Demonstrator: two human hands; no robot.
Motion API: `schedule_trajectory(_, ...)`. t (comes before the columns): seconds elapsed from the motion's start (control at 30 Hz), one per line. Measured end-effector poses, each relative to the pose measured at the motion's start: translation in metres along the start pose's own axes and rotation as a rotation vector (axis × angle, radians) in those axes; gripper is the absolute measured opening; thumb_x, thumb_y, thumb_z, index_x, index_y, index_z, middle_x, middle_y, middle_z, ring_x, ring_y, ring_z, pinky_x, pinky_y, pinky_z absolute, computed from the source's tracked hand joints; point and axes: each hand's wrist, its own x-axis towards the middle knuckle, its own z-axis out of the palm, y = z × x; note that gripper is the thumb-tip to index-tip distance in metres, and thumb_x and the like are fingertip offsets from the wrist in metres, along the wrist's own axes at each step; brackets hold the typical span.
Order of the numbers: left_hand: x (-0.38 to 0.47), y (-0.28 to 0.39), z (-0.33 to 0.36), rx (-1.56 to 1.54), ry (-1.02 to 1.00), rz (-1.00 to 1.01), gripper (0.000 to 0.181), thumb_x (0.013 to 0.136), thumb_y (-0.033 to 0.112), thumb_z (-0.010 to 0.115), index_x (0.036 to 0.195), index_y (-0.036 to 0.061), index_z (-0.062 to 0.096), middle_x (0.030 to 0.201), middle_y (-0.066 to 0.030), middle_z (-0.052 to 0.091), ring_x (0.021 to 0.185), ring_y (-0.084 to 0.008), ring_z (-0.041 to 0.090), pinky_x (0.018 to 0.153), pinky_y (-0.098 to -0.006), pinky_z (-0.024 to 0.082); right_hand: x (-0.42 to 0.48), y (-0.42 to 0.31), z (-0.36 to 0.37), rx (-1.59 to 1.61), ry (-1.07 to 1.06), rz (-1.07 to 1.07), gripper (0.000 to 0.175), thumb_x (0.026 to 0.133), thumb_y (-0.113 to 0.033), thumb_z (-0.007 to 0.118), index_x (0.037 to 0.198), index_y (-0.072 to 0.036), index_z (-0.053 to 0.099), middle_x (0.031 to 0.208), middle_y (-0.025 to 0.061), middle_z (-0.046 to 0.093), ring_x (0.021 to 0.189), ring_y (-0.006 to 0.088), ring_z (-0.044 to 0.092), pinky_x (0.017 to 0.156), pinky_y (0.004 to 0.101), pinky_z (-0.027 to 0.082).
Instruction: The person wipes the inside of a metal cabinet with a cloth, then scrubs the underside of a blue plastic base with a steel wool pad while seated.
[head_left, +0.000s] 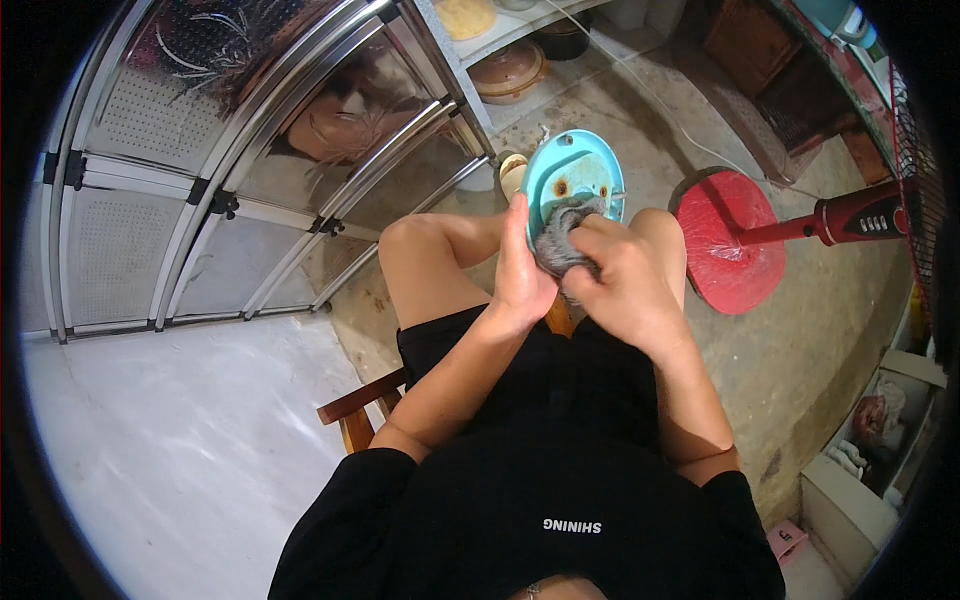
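A light-blue round plastic part (611, 154), shallow like a lid or base, is held tilted above my knees. My left hand (523, 270) grips its left and lower edge, the thumb upright along the rim. Brown rust-like spots mark its pale inner face. In my right hand (626, 274) is a bunched grey cloth (556, 244), pressed against the lower part of the blue piece. The fingertips of that hand are partly hidden in the cloth.
A red fan base (724, 270) with its post stands on the floor at the right. Glass-and-metal cabinet doors (247, 217) line the left. Ahead are a white shelf (510, 30) with a lidded brown pot (510, 71) and a pale cable (660, 105). A wooden seat's edge (360, 397) shows beneath me.
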Motion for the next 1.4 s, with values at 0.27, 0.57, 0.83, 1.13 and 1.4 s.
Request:
schedule_trajectory(0.27,0.017,0.027,-0.002,-0.237,0.062,0.002,0.058,0.091,0.051,0.032,0.126,0.0068,0.045,0.125,-0.0092,0.050,0.114,-0.0239,0.046,0.098,-0.0393,0.035,-0.024,0.033,0.002,1.179,0.228,0.346,0.032,0.078,0.003,0.044,0.108,0.004,0.056,0.097,0.0063,0.063,0.084,0.0113,0.057,0.074,0.0240,0.046)
schedule_trajectory(0.57,0.011,0.032,0.004,-0.171,0.092,0.093,0.057,0.092,0.050,0.033,0.124,0.0056,0.047,0.124,-0.0087,0.051,0.112,-0.0234,0.047,0.098,-0.0386,0.035,-0.025,0.019,0.017,0.421,0.166,-0.061,0.026,0.073,-0.001,0.054,0.099,0.001,0.058,0.084,0.0086,0.055,0.079,0.0199,0.058,0.067,0.0305,0.046)
schedule_trajectory(0.83,-0.005,0.027,0.008,0.038,0.038,0.095,0.064,0.091,0.054,0.031,0.126,0.0018,0.042,0.120,-0.0131,0.052,0.108,-0.0245,0.052,0.092,-0.0371,0.041,-0.020,-0.001,0.040,0.054,0.149,-0.047,0.021,0.065,-0.008,0.066,0.082,-0.002,0.056,0.080,0.0132,0.052,0.072,0.0340,0.056,0.059,0.0407,0.046)
schedule_trajectory(1.13,0.001,0.023,0.005,0.042,0.040,0.148,0.066,0.090,0.057,0.031,0.126,0.0022,0.043,0.122,-0.0102,0.051,0.110,-0.0227,0.050,0.095,-0.0374,0.038,-0.028,0.006,0.037,-0.127,0.177,-0.081,0.023,0.061,-0.006,0.067,0.082,-0.002,0.058,0.079,0.0120,0.053,0.072,0.0315,0.056,0.060,0.0392,0.046)
schedule_trajectory(1.4,-0.003,0.026,0.010,0.117,0.049,0.195,0.067,0.090,0.058,0.031,0.126,0.0026,0.042,0.121,-0.0108,0.052,0.109,-0.0230,0.051,0.094,-0.0367,0.039,-0.029,0.007,0.035,1.035,0.030,0.261,0.020,0.082,-0.007,0.061,0.099,0.002,0.059,0.083,0.0024,0.059,0.077,0.0116,0.054,0.071,0.0267,0.044)
